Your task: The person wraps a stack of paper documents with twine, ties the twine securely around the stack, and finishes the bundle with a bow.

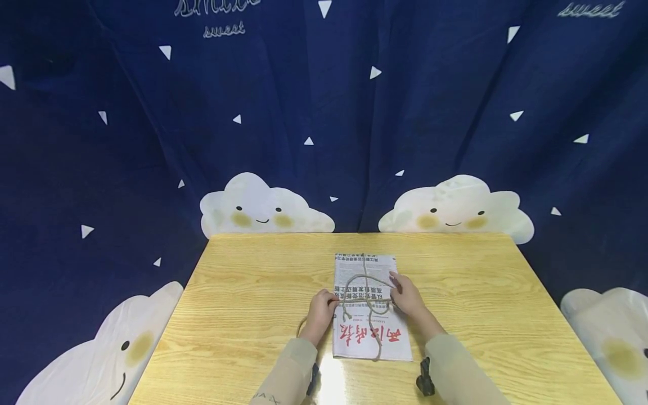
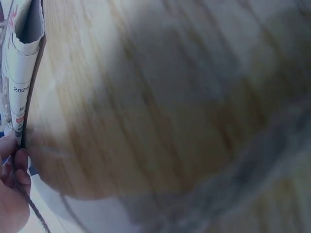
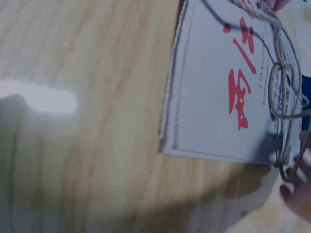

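Note:
A folded newspaper stack (image 1: pixel 349 346) with red lettering lies on the table, and thin twine (image 1: pixel 372 326) crosses it both lengthwise and widthwise. Loose loops of the twine curl over the middle of the top sheet. At the stack's left edge my left hand (image 1: pixel 319 316) pinches the twine between thumb and fingers; the left wrist view shows a strand (image 2: pixel 38 213) trailing below that hand. On the opposite edge my right hand (image 1: pixel 409 298) holds twine between its fingers. In the right wrist view, looped twine (image 3: pixel 282 65) runs over the paper toward the right fingers (image 3: pixel 299 191).
The wooden table (image 1: pixel 243 292) extends to both sides of the stack. A dark blue curtain (image 1: pixel 324 101) with white triangles and smiling clouds hangs behind it. Beside the left wrist, a length of twine (image 1: pixel 300 326) curves over the table.

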Available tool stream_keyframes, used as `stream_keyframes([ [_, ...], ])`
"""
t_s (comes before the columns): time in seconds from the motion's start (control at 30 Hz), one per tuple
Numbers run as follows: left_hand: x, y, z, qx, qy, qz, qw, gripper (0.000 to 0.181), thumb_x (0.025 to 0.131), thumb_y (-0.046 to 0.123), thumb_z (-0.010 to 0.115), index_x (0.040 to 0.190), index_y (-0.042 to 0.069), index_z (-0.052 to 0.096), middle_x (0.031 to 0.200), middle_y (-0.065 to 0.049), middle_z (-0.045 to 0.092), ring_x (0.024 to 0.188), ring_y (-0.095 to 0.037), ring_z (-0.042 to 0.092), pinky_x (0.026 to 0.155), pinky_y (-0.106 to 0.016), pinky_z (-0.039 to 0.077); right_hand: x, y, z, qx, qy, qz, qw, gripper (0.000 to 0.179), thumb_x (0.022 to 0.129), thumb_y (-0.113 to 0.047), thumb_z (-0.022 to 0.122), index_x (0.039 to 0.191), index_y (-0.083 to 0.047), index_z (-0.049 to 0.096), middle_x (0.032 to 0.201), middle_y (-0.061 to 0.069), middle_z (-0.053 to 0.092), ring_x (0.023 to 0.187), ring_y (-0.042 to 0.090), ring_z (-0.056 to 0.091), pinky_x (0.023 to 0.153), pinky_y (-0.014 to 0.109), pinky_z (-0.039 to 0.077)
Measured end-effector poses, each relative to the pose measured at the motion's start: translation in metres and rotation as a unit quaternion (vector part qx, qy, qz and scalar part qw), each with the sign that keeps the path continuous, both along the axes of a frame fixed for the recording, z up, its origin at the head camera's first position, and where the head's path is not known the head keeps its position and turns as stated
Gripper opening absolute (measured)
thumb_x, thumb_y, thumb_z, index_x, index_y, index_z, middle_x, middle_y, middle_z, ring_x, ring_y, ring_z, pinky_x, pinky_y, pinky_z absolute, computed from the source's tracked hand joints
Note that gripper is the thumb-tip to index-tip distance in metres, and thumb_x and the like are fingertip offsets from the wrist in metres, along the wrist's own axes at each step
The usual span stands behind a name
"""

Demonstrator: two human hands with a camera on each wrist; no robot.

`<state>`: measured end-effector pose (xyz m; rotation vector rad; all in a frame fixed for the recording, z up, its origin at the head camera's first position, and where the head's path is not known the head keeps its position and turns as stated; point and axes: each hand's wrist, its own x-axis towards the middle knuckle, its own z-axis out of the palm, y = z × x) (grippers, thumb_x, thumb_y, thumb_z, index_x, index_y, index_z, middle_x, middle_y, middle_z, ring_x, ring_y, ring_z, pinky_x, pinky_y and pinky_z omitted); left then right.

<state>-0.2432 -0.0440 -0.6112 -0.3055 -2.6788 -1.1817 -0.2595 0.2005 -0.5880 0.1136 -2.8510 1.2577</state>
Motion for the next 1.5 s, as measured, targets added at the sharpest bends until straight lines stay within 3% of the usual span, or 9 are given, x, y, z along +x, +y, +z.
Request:
stream_keyframes([
  [0.17,0.002,-0.003,0.003,-0.011,0.0,-0.008,0.9999,0.006,0.076,0.0,0.069,0.081,0.001,0.071,0.073,-0.004,0.057,0.069,-0.018,0.056,0.065,-0.027,0.051,0.017,0.01,0.01,0.014,-0.051,-0.118,0.9916,0.04,0.085,-0.013,0.055,0.115,0.013,0.05,0.11,0.031,0.054,0.101,0.044,0.052,0.087,0.054,0.043],
  [0.3,0.002,-0.006,0.008,-0.031,-0.023,-0.022,0.999,0.011,0.078,-0.001,0.066,0.087,0.002,0.071,0.077,-0.004,0.058,0.072,-0.019,0.056,0.067,-0.029,0.051,0.029,0.017,0.015,0.009,-0.12,-0.154,0.9808,0.039,0.085,-0.026,0.055,0.095,0.011,0.061,0.088,0.023,0.064,0.077,0.033,0.059,0.065,0.04,0.049],
  [0.33,0.001,-0.007,0.009,-0.034,-0.03,-0.03,0.9985,0.012,0.079,-0.002,0.065,0.089,0.002,0.071,0.078,-0.005,0.057,0.072,-0.018,0.056,0.068,-0.029,0.051,0.031,0.018,0.015,-0.007,-0.132,-0.159,0.9784,0.038,0.084,-0.026,0.056,0.09,0.01,0.063,0.08,0.019,0.065,0.071,0.029,0.058,0.061,0.035,0.047],
  [0.37,-0.006,-0.01,-0.009,-0.034,-0.023,-0.042,0.9982,0.013,0.082,0.002,0.063,0.092,0.005,0.071,0.079,-0.003,0.057,0.074,-0.017,0.056,0.069,-0.028,0.051,0.032,0.019,0.015,-0.035,-0.144,-0.161,0.9757,0.036,0.083,-0.024,0.057,0.086,0.011,0.064,0.073,0.016,0.065,0.065,0.025,0.058,0.058,0.032,0.048],
  [0.5,-0.007,-0.016,-0.004,-0.044,-0.058,-0.081,0.994,0.02,0.084,-0.001,0.059,0.1,0.005,0.069,0.083,-0.005,0.056,0.077,-0.016,0.054,0.072,-0.029,0.051,0.033,0.022,0.012,-0.173,-0.179,-0.173,0.953,0.024,0.08,-0.009,0.057,0.083,0.015,0.063,0.056,0.004,0.06,0.051,0.011,0.054,0.053,0.022,0.048],
  [0.67,0.002,-0.025,0.024,-0.11,-0.09,-0.115,0.9832,0.032,0.08,-0.009,0.057,0.11,0.001,0.062,0.092,-0.01,0.06,0.086,-0.022,0.058,0.079,-0.033,0.051,0.03,0.024,0.014,-0.272,-0.186,-0.168,0.9291,0.028,0.086,-0.003,0.054,0.104,0.019,0.054,0.061,0.002,0.06,0.053,0.006,0.055,0.051,0.017,0.047],
  [1.07,0.011,-0.064,0.026,-0.19,-0.015,-0.152,0.9698,0.015,0.081,-0.007,0.06,0.087,0.007,0.059,0.079,-0.003,0.058,0.075,-0.017,0.058,0.067,-0.026,0.052,0.029,0.029,-0.003,-0.276,-0.165,-0.154,0.9343,0.03,0.089,0.0,0.05,0.113,0.019,0.048,0.075,0.006,0.062,0.063,0.008,0.057,0.056,0.019,0.049],
  [1.33,0.022,-0.084,0.033,-0.24,-0.01,-0.274,0.9311,0.034,0.071,-0.014,0.055,0.079,0.015,0.071,0.082,0.009,0.06,0.079,-0.01,0.06,0.079,-0.024,0.051,0.028,0.029,-0.006,-0.263,-0.161,-0.145,0.9403,0.028,0.089,0.0,0.05,0.111,0.018,0.05,0.076,0.007,0.063,0.064,0.01,0.057,0.056,0.019,0.049],
  [1.5,0.033,-0.091,0.041,-0.271,-0.054,-0.3,0.9128,0.041,0.06,-0.015,0.06,0.08,0.019,0.07,0.085,0.013,0.058,0.08,-0.006,0.056,0.078,-0.024,0.05,0.028,0.03,-0.007,-0.26,-0.166,-0.14,0.9409,0.028,0.09,-0.001,0.05,0.111,0.018,0.049,0.079,0.01,0.063,0.064,0.01,0.057,0.057,0.019,0.049],
])
